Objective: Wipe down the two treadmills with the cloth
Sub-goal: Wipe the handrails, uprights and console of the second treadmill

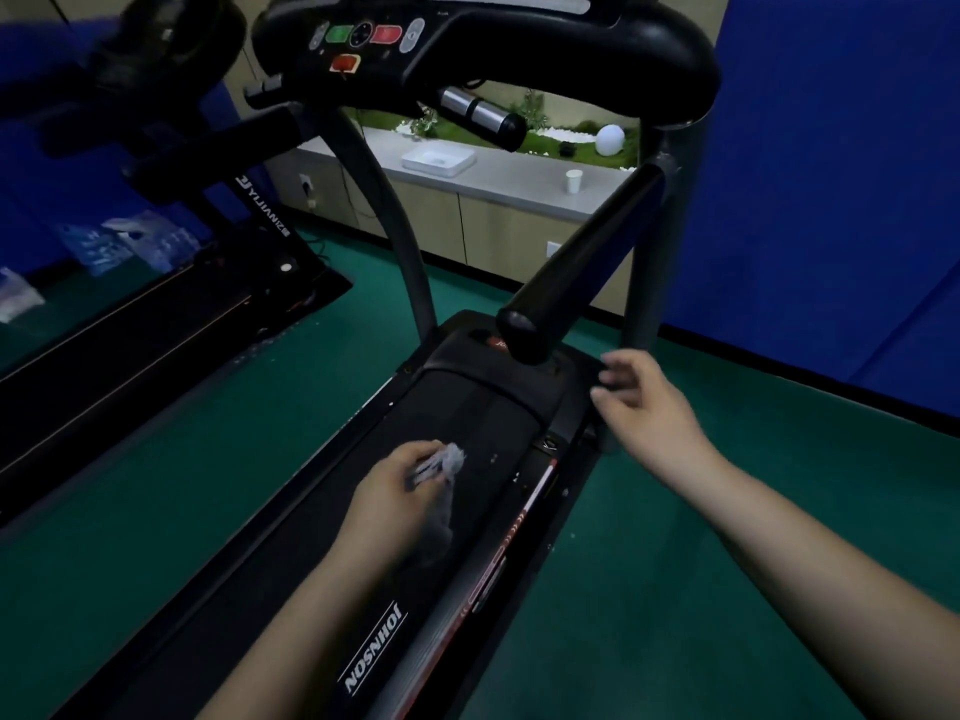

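A black treadmill [483, 407] fills the middle of the view, its belt running toward me and its console at the top. My left hand [395, 485] holds a crumpled grey cloth [449, 459] just above the belt. My right hand [644, 402] hovers with loosely bent fingers over the treadmill's right edge, below the end of the black right handrail [571, 267], holding nothing. A second black treadmill [156, 324] stands parallel on the left, partly cut off by the frame.
Green floor surrounds both machines. A low cabinet counter [519, 184] stands behind them with a white tray [439, 161] and a paper cup [574, 180]. Blue wall panels [831, 174] close off the right side. Plastic-wrapped items [130, 241] lie at far left.
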`<action>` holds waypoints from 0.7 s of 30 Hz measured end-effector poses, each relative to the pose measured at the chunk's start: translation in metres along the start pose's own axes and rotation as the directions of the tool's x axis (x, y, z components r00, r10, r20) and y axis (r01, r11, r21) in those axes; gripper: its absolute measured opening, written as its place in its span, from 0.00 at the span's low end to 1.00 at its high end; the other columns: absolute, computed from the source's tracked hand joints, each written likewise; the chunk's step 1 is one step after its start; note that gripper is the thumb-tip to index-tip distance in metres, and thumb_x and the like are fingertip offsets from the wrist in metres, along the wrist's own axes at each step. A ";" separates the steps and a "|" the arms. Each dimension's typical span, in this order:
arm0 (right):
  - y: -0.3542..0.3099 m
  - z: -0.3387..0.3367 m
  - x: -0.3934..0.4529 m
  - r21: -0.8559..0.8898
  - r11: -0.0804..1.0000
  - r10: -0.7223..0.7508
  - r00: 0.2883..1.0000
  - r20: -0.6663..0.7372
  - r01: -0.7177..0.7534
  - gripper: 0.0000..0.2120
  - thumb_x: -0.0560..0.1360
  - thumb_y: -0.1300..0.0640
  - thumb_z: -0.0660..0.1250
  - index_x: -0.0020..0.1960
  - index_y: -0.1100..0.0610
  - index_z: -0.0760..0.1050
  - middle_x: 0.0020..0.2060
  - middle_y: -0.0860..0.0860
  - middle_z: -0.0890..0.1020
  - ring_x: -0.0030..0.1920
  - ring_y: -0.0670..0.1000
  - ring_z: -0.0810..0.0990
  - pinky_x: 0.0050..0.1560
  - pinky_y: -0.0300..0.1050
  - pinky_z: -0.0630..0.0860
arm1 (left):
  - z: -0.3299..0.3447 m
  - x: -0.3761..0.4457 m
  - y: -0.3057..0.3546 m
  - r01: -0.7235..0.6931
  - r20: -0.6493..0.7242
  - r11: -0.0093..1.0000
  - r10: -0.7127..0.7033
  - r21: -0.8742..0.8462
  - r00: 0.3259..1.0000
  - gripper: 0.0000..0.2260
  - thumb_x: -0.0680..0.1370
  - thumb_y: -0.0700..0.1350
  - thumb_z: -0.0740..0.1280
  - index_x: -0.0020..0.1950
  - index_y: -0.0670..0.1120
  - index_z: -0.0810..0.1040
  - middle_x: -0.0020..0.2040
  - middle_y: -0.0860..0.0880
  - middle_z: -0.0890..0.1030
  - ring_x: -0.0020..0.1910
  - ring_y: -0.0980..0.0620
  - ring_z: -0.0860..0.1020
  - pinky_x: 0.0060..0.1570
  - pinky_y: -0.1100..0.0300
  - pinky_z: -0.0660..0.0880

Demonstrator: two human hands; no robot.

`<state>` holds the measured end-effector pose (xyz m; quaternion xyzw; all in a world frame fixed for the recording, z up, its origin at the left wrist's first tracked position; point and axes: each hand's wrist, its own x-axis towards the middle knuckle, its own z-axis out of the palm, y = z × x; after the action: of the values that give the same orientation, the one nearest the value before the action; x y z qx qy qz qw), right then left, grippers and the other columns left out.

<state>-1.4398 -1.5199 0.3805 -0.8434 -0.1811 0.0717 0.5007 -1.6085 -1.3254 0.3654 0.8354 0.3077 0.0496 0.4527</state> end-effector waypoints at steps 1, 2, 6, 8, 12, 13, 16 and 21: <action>0.009 0.003 -0.018 -0.006 1.000 0.010 0.999 0.030 -0.010 0.14 0.74 0.59 0.67 0.58 0.50 0.71 0.52 0.51 0.78 0.44 0.49 0.79 0.43 0.34 0.71 | -0.002 -0.006 -0.012 -0.001 -0.011 0.999 0.001 0.044 1.000 0.13 0.77 0.45 0.67 0.59 0.57 0.76 0.54 0.56 0.79 0.46 0.62 0.77 0.39 0.70 0.70; 0.016 0.008 -0.036 -0.012 1.000 0.024 0.998 0.062 -0.024 0.14 0.74 0.60 0.68 0.56 0.48 0.71 0.51 0.51 0.79 0.44 0.50 0.80 0.42 0.34 0.72 | -0.005 -0.013 -0.023 -0.010 -0.016 0.997 0.012 0.081 1.000 0.15 0.76 0.45 0.67 0.61 0.57 0.75 0.57 0.54 0.78 0.48 0.60 0.77 0.43 0.67 0.71; 0.036 0.030 -0.110 -0.065 0.995 0.084 0.983 0.166 -0.075 0.17 0.74 0.62 0.68 0.48 0.40 0.71 0.48 0.47 0.80 0.44 0.46 0.81 0.45 0.30 0.72 | -0.016 -0.044 -0.063 -0.013 0.001 0.990 0.013 0.139 1.000 0.18 0.76 0.44 0.67 0.64 0.56 0.69 0.57 0.51 0.75 0.38 0.62 0.77 0.30 0.73 0.69; 0.040 0.044 -0.145 -0.094 0.990 0.123 0.976 0.178 -0.108 0.17 0.74 0.63 0.68 0.46 0.40 0.71 0.48 0.47 0.80 0.44 0.44 0.81 0.49 0.36 0.74 | -0.023 -0.062 -0.085 -0.031 0.030 0.979 0.025 0.200 0.999 0.19 0.75 0.45 0.68 0.65 0.54 0.69 0.56 0.51 0.75 0.36 0.63 0.76 0.28 0.73 0.68; 0.038 0.074 -0.209 -0.146 0.976 0.189 0.962 0.197 -0.162 0.14 0.75 0.62 0.68 0.44 0.42 0.72 0.48 0.44 0.80 0.42 0.40 0.79 0.46 0.27 0.72 | -0.042 -0.103 -0.130 -0.069 0.113 0.960 0.039 0.272 0.993 0.19 0.75 0.46 0.68 0.64 0.53 0.70 0.54 0.51 0.74 0.43 0.57 0.74 0.36 0.68 0.69; 0.037 0.082 -0.224 -0.157 0.973 0.199 0.961 0.194 -0.170 0.14 0.74 0.61 0.68 0.45 0.42 0.72 0.48 0.44 0.80 0.41 0.39 0.79 0.44 0.25 0.71 | -0.047 -0.113 -0.141 -0.076 0.129 0.956 0.041 0.283 0.991 0.19 0.74 0.46 0.69 0.64 0.52 0.70 0.53 0.51 0.72 0.44 0.56 0.74 0.37 0.68 0.70; 0.032 0.102 -0.268 -0.171 0.964 0.236 0.948 0.212 -0.201 0.13 0.74 0.61 0.68 0.46 0.42 0.72 0.49 0.44 0.80 0.41 0.37 0.79 0.44 0.24 0.70 | -0.065 -0.144 -0.170 -0.072 0.167 0.954 0.023 0.293 0.986 0.19 0.75 0.45 0.69 0.64 0.51 0.70 0.56 0.51 0.68 0.38 0.62 0.73 0.28 0.76 0.69; 0.022 0.120 -0.325 -0.208 0.959 0.237 0.945 0.224 -0.192 0.12 0.74 0.61 0.68 0.48 0.45 0.73 0.49 0.46 0.80 0.42 0.37 0.79 0.44 0.22 0.69 | -0.089 -0.185 -0.206 -0.059 0.181 0.945 -0.001 0.323 0.983 0.18 0.74 0.50 0.69 0.63 0.53 0.71 0.57 0.52 0.69 0.37 0.62 0.74 0.32 0.72 0.69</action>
<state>-1.7715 -1.5543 0.2827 -0.8850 -0.1545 0.2133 0.3839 -1.8860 -1.2812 0.2920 0.9043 0.2574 -0.0707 0.3331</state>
